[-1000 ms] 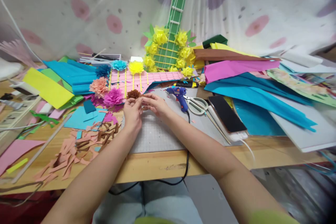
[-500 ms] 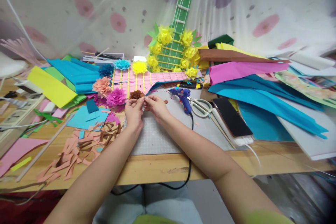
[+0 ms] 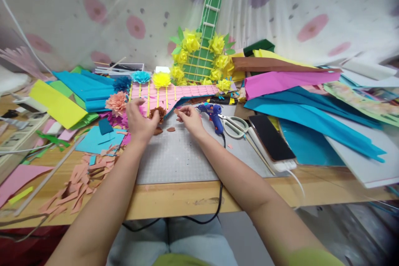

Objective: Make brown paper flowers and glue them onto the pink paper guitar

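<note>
My left hand point(image 3: 140, 121) is open over the lower edge of a pink paper guitar point(image 3: 183, 90), fingers spread. Its thumb reaches a dark brown paper flower point(image 3: 158, 113); whether it touches cannot be told. On the grey cutting mat point(image 3: 177, 162) my right hand point(image 3: 190, 119) pinches a small brown paper petal point(image 3: 177, 111) between thumb and fingertips. A loose brown petal point(image 3: 171, 129) lies on the mat between the hands, with another beside my left thumb. Salmon point(image 3: 116, 103), yellow point(image 3: 161, 79) and blue paper flowers sit on the pink guitar.
A blue glue gun point(image 3: 215, 114), scissors point(image 3: 236, 126) and a phone point(image 3: 271, 137) lie right of my hands. Paper scraps point(image 3: 84, 178) cover the table at left. Behind stands a green paper guitar point(image 3: 205, 50) with yellow flowers. Coloured paper sheets point(image 3: 311, 108) are stacked at right.
My hands have drawn apart: the left moved left and opened, while the right still pinches. The brown petal on the mat between them now shows. The view has shifted slightly.
</note>
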The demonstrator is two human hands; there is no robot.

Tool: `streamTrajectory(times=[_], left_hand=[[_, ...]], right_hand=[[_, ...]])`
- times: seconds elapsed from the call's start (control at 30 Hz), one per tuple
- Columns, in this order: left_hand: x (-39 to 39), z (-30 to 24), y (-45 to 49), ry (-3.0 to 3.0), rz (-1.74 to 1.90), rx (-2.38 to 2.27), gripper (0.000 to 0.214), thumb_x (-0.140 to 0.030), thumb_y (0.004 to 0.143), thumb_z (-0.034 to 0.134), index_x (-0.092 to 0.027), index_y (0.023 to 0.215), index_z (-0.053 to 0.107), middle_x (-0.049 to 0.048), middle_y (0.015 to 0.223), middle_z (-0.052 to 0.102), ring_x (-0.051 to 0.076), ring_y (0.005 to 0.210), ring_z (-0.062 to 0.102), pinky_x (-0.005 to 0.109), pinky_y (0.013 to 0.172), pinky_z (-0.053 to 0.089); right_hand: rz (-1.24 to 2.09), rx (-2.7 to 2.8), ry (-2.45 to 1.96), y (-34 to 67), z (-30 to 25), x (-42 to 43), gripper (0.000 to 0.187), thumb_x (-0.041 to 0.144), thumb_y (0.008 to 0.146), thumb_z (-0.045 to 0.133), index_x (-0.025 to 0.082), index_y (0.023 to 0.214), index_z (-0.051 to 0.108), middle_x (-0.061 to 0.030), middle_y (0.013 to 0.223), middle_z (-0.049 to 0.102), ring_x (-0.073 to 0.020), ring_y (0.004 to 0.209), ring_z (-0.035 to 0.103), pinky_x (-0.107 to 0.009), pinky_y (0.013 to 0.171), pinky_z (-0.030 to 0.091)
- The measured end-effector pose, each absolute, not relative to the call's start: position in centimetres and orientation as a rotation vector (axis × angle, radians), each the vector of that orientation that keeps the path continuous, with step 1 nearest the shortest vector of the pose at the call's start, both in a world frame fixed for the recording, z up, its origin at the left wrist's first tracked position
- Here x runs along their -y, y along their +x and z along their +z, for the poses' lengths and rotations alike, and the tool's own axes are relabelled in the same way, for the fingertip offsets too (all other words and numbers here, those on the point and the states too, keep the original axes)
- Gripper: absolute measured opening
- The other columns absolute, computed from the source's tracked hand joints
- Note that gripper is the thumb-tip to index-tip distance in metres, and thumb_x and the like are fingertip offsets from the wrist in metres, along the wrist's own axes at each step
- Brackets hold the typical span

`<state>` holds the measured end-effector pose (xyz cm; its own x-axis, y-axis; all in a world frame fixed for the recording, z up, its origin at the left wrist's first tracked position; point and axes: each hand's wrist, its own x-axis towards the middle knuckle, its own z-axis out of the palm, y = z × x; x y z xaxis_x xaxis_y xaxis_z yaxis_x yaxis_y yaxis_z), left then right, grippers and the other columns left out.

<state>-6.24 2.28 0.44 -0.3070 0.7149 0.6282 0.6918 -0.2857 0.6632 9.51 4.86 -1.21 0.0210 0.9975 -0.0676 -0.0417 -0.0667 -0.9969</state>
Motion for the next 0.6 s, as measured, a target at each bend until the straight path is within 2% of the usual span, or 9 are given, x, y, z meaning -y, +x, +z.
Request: streamTrajectory(times=[0.1, 0.2, 0.37, 0.6], left_hand=[[-2.7, 0.1, -5.0, 2.233, 1.251, -1.858, 0.07, -0.032, 0.058, 0.074, -0.021, 0.12, 0.044, 0.0149, 0.134, 0.044, 0.035, 0.133, 0.033, 0.053, 0.112, 0.019], [-3.3, -0.4, -3.9, 2.294, 1.13, -1.902, 0.077, -0.027, 0.06, 0.073, -0.02, 0.129, 0.041, 0.0167, 0.141, 0.04, 0.035, 0.137, 0.028, 0.055, 0.114, 0.01], [-4.0, -0.4, -4.3, 2.172, 1.277, -2.008, 0.063, -0.023, 0.069, 0.063, -0.017, 0.129, 0.044, 0.0167, 0.134, 0.049, 0.032, 0.132, 0.036, 0.053, 0.114, 0.012], [-4.0, -0.4, -5.5, 2.084, 1.358, -2.061, 0.059, -0.029, 0.069, 0.063, -0.019, 0.125, 0.046, 0.0145, 0.126, 0.053, 0.033, 0.124, 0.043, 0.053, 0.112, 0.018]], right_hand=[[1.174, 1.23, -1.27, 9.7, -1.9, -5.2, 0.008, 0.015, 0.078, 0.053, 0.021, 0.078, 0.048, 0.0071, 0.067, 0.052, -0.0065, 0.06, 0.056, -0.022, 0.068, 0.049], [1.093, 1.289, -1.316, 9.9, -2.1, -5.2, 0.011, 0.011, 0.078, 0.049, 0.022, 0.081, 0.047, 0.0069, 0.07, 0.051, -0.0076, 0.064, 0.057, -0.026, 0.074, 0.05], [1.037, 1.38, -1.361, 10.0, -1.8, -5.0, 0.016, 0.009, 0.077, 0.046, 0.023, 0.085, 0.044, 0.0067, 0.072, 0.05, -0.0095, 0.069, 0.057, -0.029, 0.078, 0.05], [1.035, 1.544, -1.349, 9.5, -0.8, -5.8, 0.021, 0.012, 0.073, 0.052, 0.024, 0.088, 0.042, 0.0076, 0.068, 0.053, -0.0114, 0.066, 0.054, -0.029, 0.073, 0.046]])
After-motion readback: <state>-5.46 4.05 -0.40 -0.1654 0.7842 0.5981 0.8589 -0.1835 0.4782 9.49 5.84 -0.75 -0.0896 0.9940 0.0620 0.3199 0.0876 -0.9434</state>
